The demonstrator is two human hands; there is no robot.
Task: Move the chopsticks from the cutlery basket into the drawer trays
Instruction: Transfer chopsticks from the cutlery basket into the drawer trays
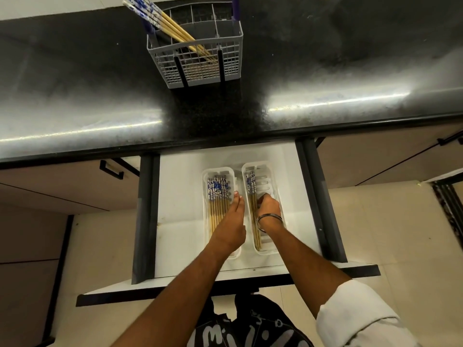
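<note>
We see a grey plastic cutlery basket (200, 58) upright on the black counter (325, 58) at twelve o'clock. A few bamboo chopsticks with blue-and-white patterned tops (160, 20) lean out of it toward ten o'clock. In the open white drawer (180, 196) below lie two white slotted trays side by side. The left tray (206, 186) holds a flat row of chopsticks (219, 199), patterned ends toward twelve. The right tray (271, 176) holds only a few (251, 189), laid the same way.
</note>
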